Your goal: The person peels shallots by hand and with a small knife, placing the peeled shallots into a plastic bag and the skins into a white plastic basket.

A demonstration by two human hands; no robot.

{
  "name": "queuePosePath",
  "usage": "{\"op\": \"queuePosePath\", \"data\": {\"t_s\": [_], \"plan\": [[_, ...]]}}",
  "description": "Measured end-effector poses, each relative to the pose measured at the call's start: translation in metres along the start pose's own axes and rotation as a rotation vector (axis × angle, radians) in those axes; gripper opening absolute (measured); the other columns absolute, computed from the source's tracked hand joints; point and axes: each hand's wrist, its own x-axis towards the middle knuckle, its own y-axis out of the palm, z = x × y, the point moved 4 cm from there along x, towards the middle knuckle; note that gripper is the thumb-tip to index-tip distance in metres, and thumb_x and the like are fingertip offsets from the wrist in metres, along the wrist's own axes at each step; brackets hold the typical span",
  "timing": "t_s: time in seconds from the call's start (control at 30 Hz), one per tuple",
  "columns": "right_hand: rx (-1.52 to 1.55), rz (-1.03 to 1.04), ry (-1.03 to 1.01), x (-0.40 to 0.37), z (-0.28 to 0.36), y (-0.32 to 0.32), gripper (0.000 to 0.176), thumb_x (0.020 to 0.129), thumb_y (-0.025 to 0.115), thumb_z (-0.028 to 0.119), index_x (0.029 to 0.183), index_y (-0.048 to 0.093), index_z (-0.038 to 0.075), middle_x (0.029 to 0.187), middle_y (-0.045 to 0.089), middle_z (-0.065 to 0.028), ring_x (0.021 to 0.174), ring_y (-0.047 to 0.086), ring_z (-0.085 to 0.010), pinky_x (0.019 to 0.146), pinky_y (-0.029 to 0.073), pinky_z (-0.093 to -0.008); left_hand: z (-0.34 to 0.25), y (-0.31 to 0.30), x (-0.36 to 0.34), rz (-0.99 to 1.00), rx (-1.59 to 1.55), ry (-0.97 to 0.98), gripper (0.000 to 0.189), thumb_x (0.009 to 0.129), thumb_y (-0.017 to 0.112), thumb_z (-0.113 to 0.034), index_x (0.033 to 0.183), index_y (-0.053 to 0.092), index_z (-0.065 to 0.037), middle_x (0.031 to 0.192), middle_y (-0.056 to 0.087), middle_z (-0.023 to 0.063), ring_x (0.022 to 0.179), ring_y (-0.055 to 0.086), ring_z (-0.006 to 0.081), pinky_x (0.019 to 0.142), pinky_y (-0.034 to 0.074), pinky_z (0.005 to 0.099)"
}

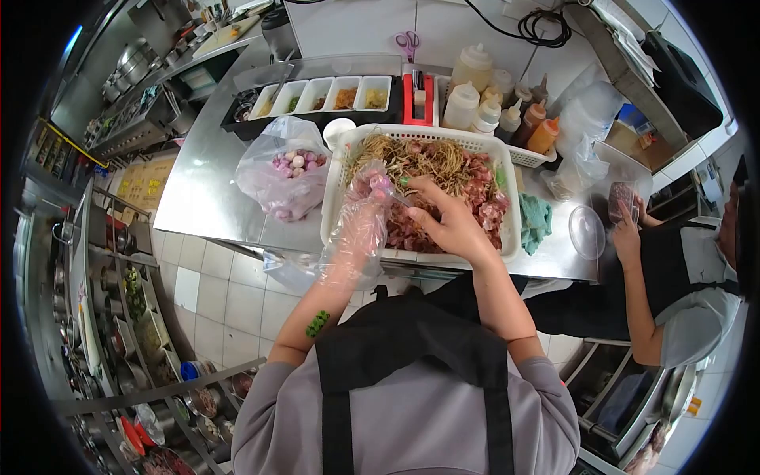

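A small pink-purple bulb (380,183) is held above the left half of a white basket (327,207) on a steel table (199,178), gripped in the curled fingers of the left hand (366,199), which is covered by a loose clear plastic glove. A slim metal tool (401,199) is pinched in the partly closed right hand (450,218), its thin end directed at the bulb just beside it; whether the two touch cannot be told. The basket is heaped with reddish scraps (480,184) and stringy, straw-colored roots (431,155), seen beyond and beneath the hands. To the left of the basket, pale and purple bulbs (298,164) are held in an open plastic bag (257,172). A green cloth (535,220) is crumpled by the basket's right side, while at far right a clear container (624,201) is held by a co-worker (687,289).
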Motion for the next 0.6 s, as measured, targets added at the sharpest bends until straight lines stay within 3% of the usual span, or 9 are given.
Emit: {"op": "queuePosePath", "data": {"t_s": [0.07,0.2,0.37,0.47,0.6], "plan": [[-0.046,-0.004,-0.026,0.001,0.002,0.004,0.037,0.086,0.058,0.012,0.121,0.05,0.005,0.111,0.06,-0.0144,0.105,0.058,-0.0266,0.087,0.043,-0.0341,-0.002,0.005,-0.002,0.026,-0.078,0.033,0.04,0.074,0.072,-0.002,0.108,0.052,-0.007,0.094,0.054,0.0003,0.085,0.053,0.0099,0.079,0.045,0.0218],[-0.076,-0.04,-0.046,0.003,0.005,0.008,0.034,0.086,0.058,0.011,0.119,0.053,0.005,0.112,0.06,-0.0156,0.101,0.06,-0.0287,0.085,0.045,-0.033,-0.001,0.001,0.0,0.03,-0.07,0.046,0.039,0.074,0.072,-0.001,0.107,0.053,-0.008,0.094,0.054,0.0003,0.086,0.053,0.0102,0.078,0.045,0.0225],[-0.219,-0.124,-0.097,0.003,0.01,0.011,0.028,0.084,0.059,0.01,0.112,0.058,0.006,0.103,0.063,-0.0166,0.083,0.062,-0.0337,0.071,0.049,-0.0353,0.0,-0.003,0.0,-0.02,-0.024,0.059,0.037,0.074,0.071,0.0,0.105,0.053,-0.008,0.096,0.055,0.0015,0.089,0.054,0.0111,0.08,0.046,0.0242],[-0.334,-0.152,-0.072,0.001,0.018,0.011,0.028,0.084,0.059,0.009,0.112,0.058,0.007,0.102,0.063,-0.0162,0.08,0.062,-0.0339,0.068,0.049,-0.0364,-0.001,0.002,0.0,-0.017,0.001,0.106,0.035,0.075,0.069,0.001,0.104,0.053,-0.008,0.096,0.055,0.002,0.09,0.054,0.0118,0.081,0.046,0.0254],[-0.244,-0.125,-0.046,0.002,0.014,0.009,0.028,0.084,0.058,0.009,0.112,0.058,0.007,0.102,0.063,-0.0165,0.081,0.062,-0.0336,0.069,0.049,-0.0359,-0.003,0.006,-0.002,-0.063,0.014,0.112,0.034,0.075,0.068,0.001,0.104,0.053,-0.008,0.094,0.055,0.0019,0.089,0.054,0.0121,0.082,0.046,0.0262]]}}
